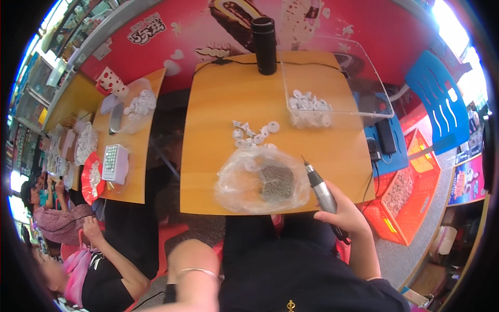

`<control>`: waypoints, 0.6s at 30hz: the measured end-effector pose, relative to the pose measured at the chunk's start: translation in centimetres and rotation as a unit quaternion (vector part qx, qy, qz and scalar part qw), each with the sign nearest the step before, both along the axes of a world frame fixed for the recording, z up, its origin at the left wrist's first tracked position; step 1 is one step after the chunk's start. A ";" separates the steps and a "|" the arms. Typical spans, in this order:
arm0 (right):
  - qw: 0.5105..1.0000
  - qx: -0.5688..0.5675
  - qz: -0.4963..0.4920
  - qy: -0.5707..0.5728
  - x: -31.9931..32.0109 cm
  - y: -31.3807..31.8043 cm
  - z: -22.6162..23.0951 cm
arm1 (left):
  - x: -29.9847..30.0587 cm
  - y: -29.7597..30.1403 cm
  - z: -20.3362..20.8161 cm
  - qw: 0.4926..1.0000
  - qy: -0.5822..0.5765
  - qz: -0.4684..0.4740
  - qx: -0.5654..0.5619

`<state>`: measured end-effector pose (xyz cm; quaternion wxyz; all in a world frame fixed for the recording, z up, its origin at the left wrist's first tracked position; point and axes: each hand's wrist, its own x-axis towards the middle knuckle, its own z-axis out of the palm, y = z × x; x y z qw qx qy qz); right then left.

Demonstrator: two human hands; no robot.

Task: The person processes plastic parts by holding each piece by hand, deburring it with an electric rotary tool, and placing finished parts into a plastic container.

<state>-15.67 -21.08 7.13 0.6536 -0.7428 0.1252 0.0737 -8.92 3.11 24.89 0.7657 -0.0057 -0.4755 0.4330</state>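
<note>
- In the head view, the right hand (pixel 343 208) grips a slim powered screwdriver (pixel 323 195) around its body, over the right front of the table (pixel 208 130). The bit points up and away from the wrist, probably to keep the tip clear of the palm and in sight.
- The left hand (pixel 193 256) is low and blurred beyond a bracelet, short of the table edge; its fingers do not show, so I cannot tell whether it is open or closed.
- A clear plastic bag (pixel 239 195) lies spread at the table's front edge, just left of the screwdriver. On or in it sits a heap of small grey pieces (pixel 278 183), perhaps screws; the film likely keeps them from rolling, and the spot suits a short reach.
- Loose white round parts (pixel 258 138) lie just beyond the bag, scattered in one layer, seemingly so that single ones are easy to pick.
- More white pieces (pixel 309 109) are heaped in a clear box (pixel 358 113) at the far right, its walls keeping the stock together.
- A black bottle (pixel 265 47) stands upright at the back edge, presumably out of the hands' way.
</note>
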 end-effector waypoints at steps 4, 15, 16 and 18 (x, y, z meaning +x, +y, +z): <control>1.000 0.003 -0.003 0.010 0.1 -0.5 -0.2 | -1.9 -1.8 0.2 0.868 0.313 -0.273 0.272; 0.999 0.042 0.018 0.013 0.8 -0.2 -0.3 | 0.7 -6.4 0.9 0.552 0.072 -0.746 0.366; 0.999 0.037 0.015 0.004 0.4 -0.7 -1.0 | -0.1 -5.9 -0.4 0.457 0.048 -0.812 0.359; 1.000 0.022 0.013 -0.008 0.2 -1.2 -1.5 | 1.0 -5.6 -1.0 0.485 0.027 -0.744 0.459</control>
